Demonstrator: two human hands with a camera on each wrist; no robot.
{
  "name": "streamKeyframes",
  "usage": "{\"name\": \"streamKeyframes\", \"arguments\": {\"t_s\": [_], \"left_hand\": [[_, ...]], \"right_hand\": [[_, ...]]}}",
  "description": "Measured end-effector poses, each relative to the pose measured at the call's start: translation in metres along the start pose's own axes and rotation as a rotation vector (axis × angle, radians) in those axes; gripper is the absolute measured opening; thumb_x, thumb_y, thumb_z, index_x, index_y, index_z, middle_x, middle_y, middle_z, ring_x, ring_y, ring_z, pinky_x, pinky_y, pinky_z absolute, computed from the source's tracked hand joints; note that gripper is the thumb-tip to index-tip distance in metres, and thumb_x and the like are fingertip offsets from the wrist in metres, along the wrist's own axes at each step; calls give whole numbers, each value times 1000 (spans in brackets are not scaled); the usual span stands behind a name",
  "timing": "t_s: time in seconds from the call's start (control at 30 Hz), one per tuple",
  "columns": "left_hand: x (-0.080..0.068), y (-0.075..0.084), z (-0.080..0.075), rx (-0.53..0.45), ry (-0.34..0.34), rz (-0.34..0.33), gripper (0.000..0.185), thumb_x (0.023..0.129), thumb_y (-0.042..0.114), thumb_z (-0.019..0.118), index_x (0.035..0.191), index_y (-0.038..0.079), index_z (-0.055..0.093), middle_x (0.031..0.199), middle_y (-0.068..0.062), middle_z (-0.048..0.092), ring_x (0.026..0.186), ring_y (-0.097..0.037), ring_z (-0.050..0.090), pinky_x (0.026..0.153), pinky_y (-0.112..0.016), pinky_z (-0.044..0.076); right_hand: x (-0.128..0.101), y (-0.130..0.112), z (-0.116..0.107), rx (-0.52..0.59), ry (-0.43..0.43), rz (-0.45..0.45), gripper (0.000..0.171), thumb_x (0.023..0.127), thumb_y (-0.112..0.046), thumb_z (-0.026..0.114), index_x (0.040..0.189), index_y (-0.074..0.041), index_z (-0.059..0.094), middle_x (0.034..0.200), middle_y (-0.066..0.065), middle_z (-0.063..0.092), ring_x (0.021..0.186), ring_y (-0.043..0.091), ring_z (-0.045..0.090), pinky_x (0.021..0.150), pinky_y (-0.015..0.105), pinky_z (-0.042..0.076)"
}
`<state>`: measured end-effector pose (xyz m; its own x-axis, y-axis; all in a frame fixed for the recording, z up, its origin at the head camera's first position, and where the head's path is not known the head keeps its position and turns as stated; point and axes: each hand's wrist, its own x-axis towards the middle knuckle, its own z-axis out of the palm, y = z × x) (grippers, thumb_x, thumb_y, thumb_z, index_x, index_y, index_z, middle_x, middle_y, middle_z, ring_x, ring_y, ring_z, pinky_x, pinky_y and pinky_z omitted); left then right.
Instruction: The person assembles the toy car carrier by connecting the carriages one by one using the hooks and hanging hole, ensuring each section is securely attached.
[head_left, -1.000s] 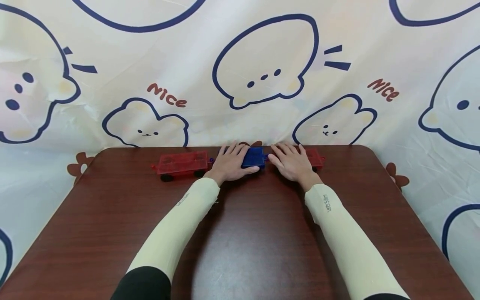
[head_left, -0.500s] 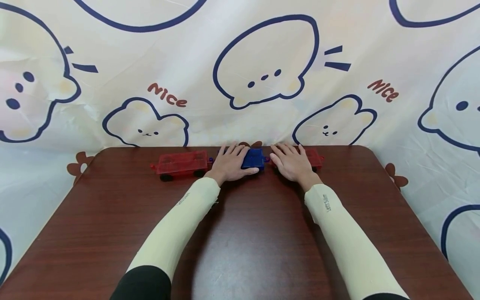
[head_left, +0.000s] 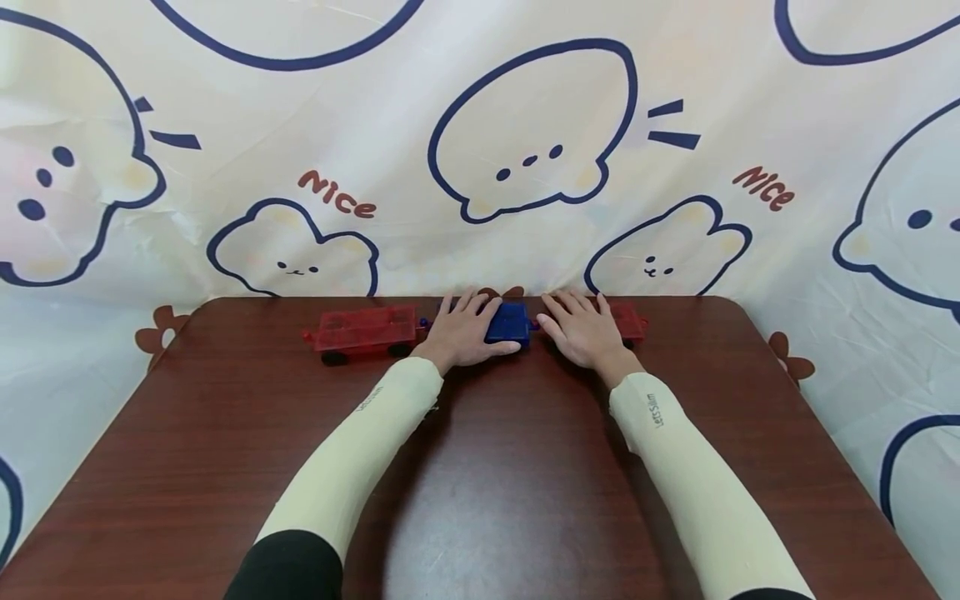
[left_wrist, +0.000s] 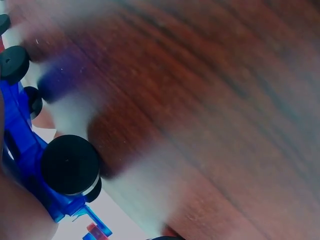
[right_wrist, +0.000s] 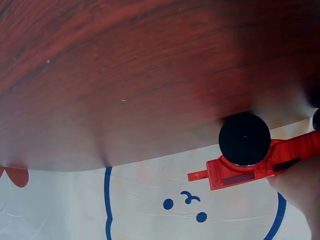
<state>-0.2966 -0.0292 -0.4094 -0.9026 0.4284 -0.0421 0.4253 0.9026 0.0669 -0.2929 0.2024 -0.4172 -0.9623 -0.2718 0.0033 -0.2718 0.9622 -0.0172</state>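
Three toy wagons on black wheels stand in a row along the table's far edge. My left hand (head_left: pixel 463 335) lies palm down on the blue wagon (head_left: pixel 512 323), fingers spread forward and thumb out to the right, covering its left part. Over the right red wagon (head_left: pixel 630 323) rests my right hand (head_left: pixel 583 333), fingers straight, hiding most of it. A longer red wagon (head_left: pixel 365 330) is left of my left hand. Small couplers show at the gaps between wagons. In the left wrist view, the blue chassis (left_wrist: pixel 20 110) shows beside the hand; the right wrist view shows the red chassis (right_wrist: pixel 216 174).
The dark brown wooden table (head_left: pixel 517 467) reaches toward me. Right behind its far edge hangs a white cloth (head_left: pixel 480 258) printed with blue cartoon outlines, which continues along both sides.
The head view has tipped slightly, so everything sits a little lower in it. Both hands and the wagons keep their places on the table.
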Motion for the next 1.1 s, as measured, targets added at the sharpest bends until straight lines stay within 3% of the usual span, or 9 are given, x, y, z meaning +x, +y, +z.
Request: {"name": "streamKeyframes", "arguments": {"t_s": [0.23, 0.47, 0.67, 1.1], "left_hand": [[-1, -3, -3, -25, 17, -8, 95, 74, 87, 25, 150, 30, 18, 156, -4, 20, 146, -28, 9, 116, -55, 6], [-4, -7, -6, -67, 72, -13, 90, 76, 85, 26, 148, 31, 23, 154, -4, 26, 146, -29, 10, 115, -58, 8], [-13, -16, -12, -74, 109, -56, 84, 80, 80, 30, 147, 29, 27, 153, -4, 29, 145, -29, 13, 115, -58, 8], [-36, -35, -14, -75, 118, -107, 80, 83, 75, 35, 146, 25, 30, 152, -8, 29, 144, -33, 17, 114, -60, 9]], "right_hand": [[0, 0, -1, -20, 35, -21, 69, 93, -65, 10, 150, -28, 22, 155, 0, 23, 145, 24, 16, 114, 59, 6], [0, 0, -1, -20, 93, -34, 70, 92, -67, 8, 149, -29, 25, 154, 1, 27, 144, 24, 18, 114, 57, 10], [-4, -4, -6, 2, 137, -64, 68, 93, -65, 14, 148, -27, 29, 154, 3, 28, 144, 26, 19, 115, 57, 11], [-13, -9, -11, 68, 94, -44, 69, 92, -67, 13, 149, -28, 23, 156, 3, 22, 147, 25, 10, 114, 60, 5]]}}
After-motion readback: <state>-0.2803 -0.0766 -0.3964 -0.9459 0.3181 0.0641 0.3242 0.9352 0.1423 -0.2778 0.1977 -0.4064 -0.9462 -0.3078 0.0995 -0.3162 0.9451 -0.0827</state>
